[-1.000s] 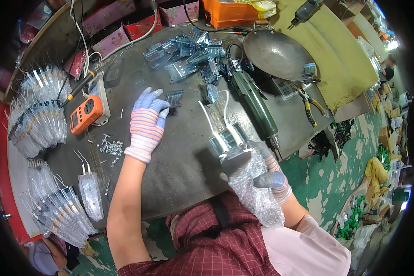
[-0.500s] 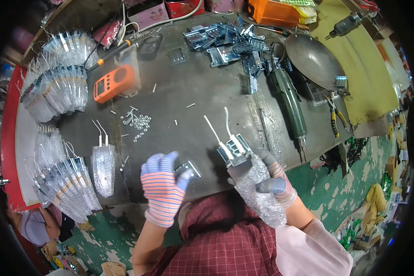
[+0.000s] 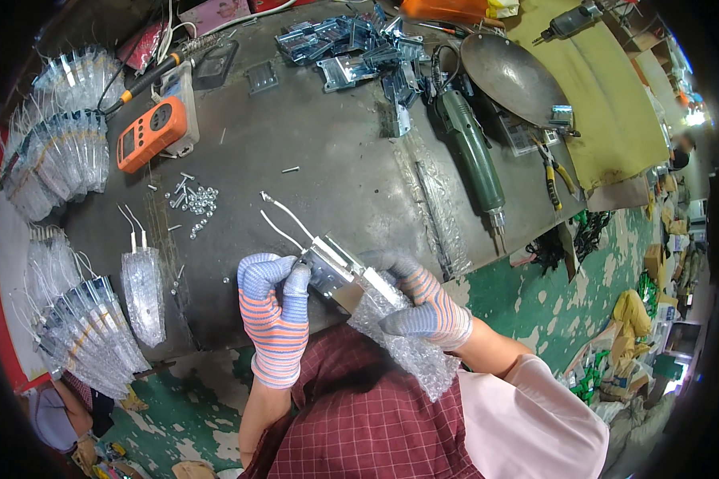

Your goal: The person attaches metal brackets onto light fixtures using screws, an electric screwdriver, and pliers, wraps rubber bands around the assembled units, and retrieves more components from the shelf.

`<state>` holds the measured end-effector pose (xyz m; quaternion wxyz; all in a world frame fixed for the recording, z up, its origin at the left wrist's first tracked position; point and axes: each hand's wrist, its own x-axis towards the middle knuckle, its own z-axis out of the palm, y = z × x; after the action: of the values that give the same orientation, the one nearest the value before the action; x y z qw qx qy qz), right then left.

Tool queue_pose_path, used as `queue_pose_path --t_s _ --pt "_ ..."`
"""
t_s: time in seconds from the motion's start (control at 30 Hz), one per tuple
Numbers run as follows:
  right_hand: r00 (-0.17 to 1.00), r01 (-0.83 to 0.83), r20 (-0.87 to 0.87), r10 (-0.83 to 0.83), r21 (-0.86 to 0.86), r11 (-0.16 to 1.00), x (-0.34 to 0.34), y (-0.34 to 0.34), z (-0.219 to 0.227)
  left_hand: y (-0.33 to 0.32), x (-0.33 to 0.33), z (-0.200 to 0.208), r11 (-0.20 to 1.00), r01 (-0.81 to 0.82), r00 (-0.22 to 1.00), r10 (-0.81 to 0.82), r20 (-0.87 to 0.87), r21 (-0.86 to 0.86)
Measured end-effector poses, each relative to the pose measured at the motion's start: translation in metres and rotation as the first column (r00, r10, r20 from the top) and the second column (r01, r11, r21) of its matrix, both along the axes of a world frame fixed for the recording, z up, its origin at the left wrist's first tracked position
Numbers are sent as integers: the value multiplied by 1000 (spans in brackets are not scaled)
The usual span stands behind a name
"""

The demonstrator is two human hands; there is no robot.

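- The desk (image 3: pixel 343 148) is spread under everything; the wrapped part is held over its near edge, so a slip there could end on the floor.
- The wrapped units (image 3: pixel 88 331) are fanned at the left edge, some apparently overhanging; an elbow's knock could tip them off.
- The metal brackets (image 3: pixel 343 56) are heaped at the far side, where a careless pull could bring several sliding down.
- The green power driver (image 3: pixel 471 148) is laid near the right edge; it could be rolled off if its cord were tugged.
- The bubble-wrapped part (image 3: pixel 367 311) is grasped between thumb and fingers by the right hand (image 3: pixel 423 303); through slick wrap and glove fabric, its body could be let slide.
- The metal plate (image 3: pixel 327 275) is apparently pinched at its edge by the left hand (image 3: pixel 276 315), that grip being closed; it could be skewed if pressed unevenly.
- The white leads (image 3: pixel 295 219) are left sticking out above the left fingers and could be bent or snagged.
- The loose screws (image 3: pixel 192 199) are heaped at the left and could be scattered by a sleeve.
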<state>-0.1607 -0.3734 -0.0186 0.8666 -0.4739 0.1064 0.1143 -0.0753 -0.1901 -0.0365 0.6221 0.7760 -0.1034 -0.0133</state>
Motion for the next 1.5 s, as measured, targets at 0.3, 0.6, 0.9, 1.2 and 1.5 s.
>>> queue_pose_path --t_s 0.3,0.6,0.9,1.2,1.5 --pt "995 15 101 -19 47 999 1 3 -6 -4 -1 -15 965 -177 849 50 527 193" --pt "991 -26 132 26 0 1000 0 1 1 0 0 -17 961 -194 794 37 607 196" --pt "992 -18 119 31 -108 994 -3 7 9 -21 -17 -15 984 -174 971 167 -173 -24" --pt "938 264 343 -55 -602 754 -10 31 6 -33 -33 -35 995 -72 978 57 202 69" --pt "816 577 556 156 -798 -175 38 -87 14 -30 -28 -38 976 -57 877 -52 478 210"
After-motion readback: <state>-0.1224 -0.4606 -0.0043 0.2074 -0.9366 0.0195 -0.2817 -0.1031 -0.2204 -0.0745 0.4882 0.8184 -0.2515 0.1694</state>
